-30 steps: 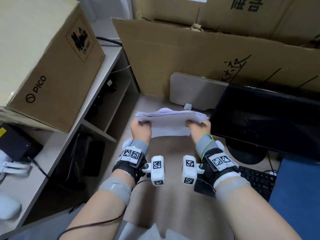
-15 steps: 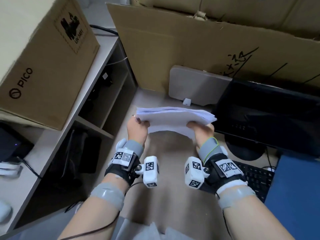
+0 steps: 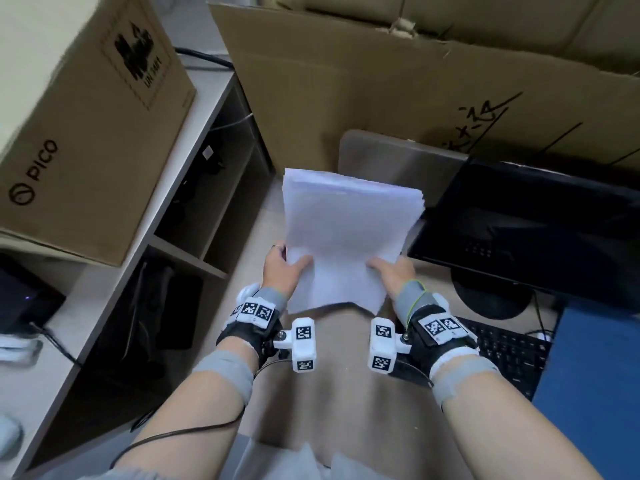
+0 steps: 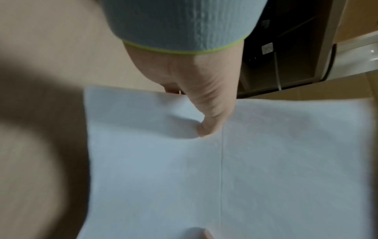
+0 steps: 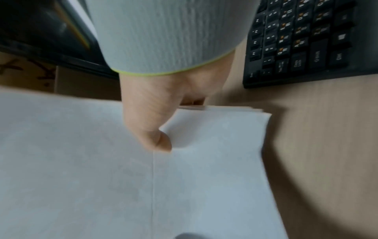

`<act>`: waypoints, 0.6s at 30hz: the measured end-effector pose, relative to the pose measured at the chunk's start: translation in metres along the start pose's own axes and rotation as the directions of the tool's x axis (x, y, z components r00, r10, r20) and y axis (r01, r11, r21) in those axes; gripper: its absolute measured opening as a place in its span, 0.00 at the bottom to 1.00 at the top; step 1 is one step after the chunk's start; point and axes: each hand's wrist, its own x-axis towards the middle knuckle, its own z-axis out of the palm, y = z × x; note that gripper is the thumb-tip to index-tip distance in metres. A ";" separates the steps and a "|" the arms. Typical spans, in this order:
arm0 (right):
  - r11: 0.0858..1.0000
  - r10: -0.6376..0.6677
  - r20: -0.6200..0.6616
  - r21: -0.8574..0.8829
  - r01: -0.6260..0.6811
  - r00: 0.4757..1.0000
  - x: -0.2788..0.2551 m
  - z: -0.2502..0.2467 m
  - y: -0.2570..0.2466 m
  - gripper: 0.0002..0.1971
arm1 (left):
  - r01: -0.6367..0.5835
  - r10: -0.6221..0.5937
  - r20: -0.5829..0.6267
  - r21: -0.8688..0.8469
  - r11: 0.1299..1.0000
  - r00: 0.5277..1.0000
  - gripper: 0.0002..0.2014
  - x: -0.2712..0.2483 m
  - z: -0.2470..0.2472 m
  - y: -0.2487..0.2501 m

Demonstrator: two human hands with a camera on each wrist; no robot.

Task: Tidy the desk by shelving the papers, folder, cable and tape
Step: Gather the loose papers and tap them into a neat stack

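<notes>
A thick stack of white papers [image 3: 346,237] is held above the wooden desk, tilted with its far edge raised. My left hand [image 3: 282,270] pinches the stack's near left edge, thumb on top. My right hand [image 3: 391,275] pinches the near right edge the same way. In the left wrist view the thumb [image 4: 208,122] presses onto the papers [image 4: 225,169]. In the right wrist view the thumb [image 5: 155,137] lies on the top sheet of the papers [image 5: 102,169], with fingers underneath. Folder, cable and tape are not clearly seen.
A shelf unit [image 3: 194,188] with dark open compartments stands at the left, a PICO cardboard box [image 3: 79,133] on top. A black monitor [image 3: 533,230] and keyboard [image 3: 509,351] sit at the right, beside a blue surface [image 3: 595,393]. Cardboard sheets [image 3: 381,81] lean behind.
The stack has tipped up from a flat, low hold to a tilted one with its face toward me. Both hands keep their grip on its near edges.
</notes>
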 end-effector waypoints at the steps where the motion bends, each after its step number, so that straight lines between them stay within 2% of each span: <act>1: 1.000 -0.007 0.039 0.007 0.006 0.999 0.003 0.003 0.007 0.05 | 0.038 -0.038 0.019 0.010 0.999 0.999 0.13 -0.005 0.000 -0.003; 3: 0.999 0.019 0.165 -0.032 -0.014 0.986 0.001 0.005 0.025 0.11 | 0.194 -0.198 0.063 0.065 0.979 0.978 0.14 -0.012 0.000 -0.021; 5: 0.994 0.062 0.235 -0.102 -0.039 0.970 0.000 0.008 0.044 0.13 | 0.300 -0.315 0.125 0.127 0.945 0.941 0.15 -0.020 0.002 -0.039; 8: 0.997 0.082 0.230 -0.027 -0.078 0.970 0.001 0.008 0.058 0.17 | 0.322 -0.324 0.102 0.035 0.946 0.940 0.15 -0.024 0.007 -0.054; 11: 0.998 0.054 0.162 0.020 -0.058 0.985 0.009 0.007 0.054 0.21 | 0.240 -0.238 0.031 -0.127 0.963 0.971 0.13 -0.024 0.005 -0.036; 13: 0.998 0.010 0.084 0.066 -0.016 0.996 0.005 0.008 0.032 0.18 | 0.137 -0.145 -0.040 -0.153 0.979 0.989 0.09 -0.021 0.001 -0.006; 16: 0.972 -0.136 -0.069 0.183 0.147 0.988 -0.012 0.013 -0.013 0.06 | -0.050 0.024 -0.156 -0.165 0.985 0.987 0.05 -0.020 -0.004 0.044; 18: 0.921 -0.213 -0.156 0.299 0.251 0.965 -0.024 0.018 -0.038 0.09 | -0.139 0.089 -0.224 -0.219 0.966 0.971 0.02 -0.023 -0.006 0.067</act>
